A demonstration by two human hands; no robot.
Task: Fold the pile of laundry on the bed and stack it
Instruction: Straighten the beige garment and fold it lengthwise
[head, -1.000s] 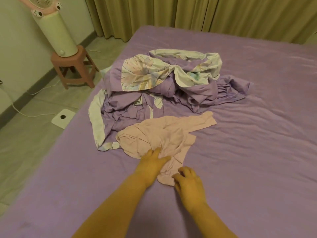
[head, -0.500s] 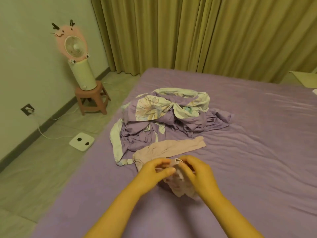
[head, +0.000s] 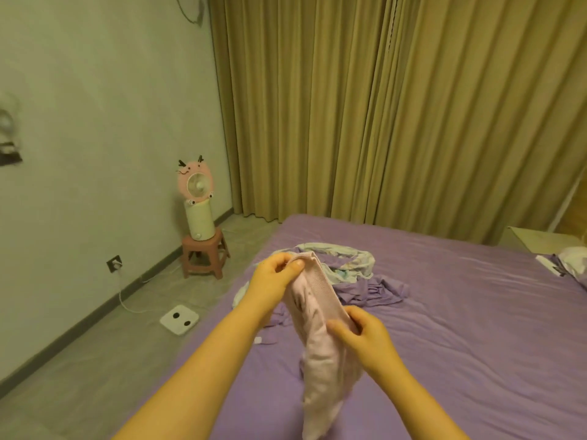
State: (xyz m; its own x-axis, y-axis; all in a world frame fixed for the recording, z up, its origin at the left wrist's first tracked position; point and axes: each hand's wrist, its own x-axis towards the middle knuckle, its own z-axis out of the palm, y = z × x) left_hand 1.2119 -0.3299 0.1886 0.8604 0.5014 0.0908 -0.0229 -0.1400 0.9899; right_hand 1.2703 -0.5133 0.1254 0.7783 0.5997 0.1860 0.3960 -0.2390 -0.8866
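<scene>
Pink knit garment [head: 320, 341] held off the bed [head: 460, 328], suspended between both hands above the near part of the mattress, nearer the viewer than the laundry pile [head: 359, 281]. Long axis close to vertical: ribbed hem edge uppermost, body hanging down and bunched, lower end blurred near the bed surface; contact with the sheet not resolvable. Ribbed edge slanting from upper left, at left hand [head: 279, 273], down to lower right, at right hand [head: 362, 331]. Left hand higher and farther out, thumb and fingers pinching the top corner of the rib. Right hand lower and closer in, fingers curled onto the same edge partway down. Both forearms extended forward, roughly converging on the garment. Judgement: step in hand is finding and spreading the hem so the piece can be opened flat; next move turns on drawing the hands apart along that ribbed edge until it runs level. Pile beyond the garment, purple and floral fabric, not yet folded. Risk: bunched lower part twisting while being shaken out.
</scene>
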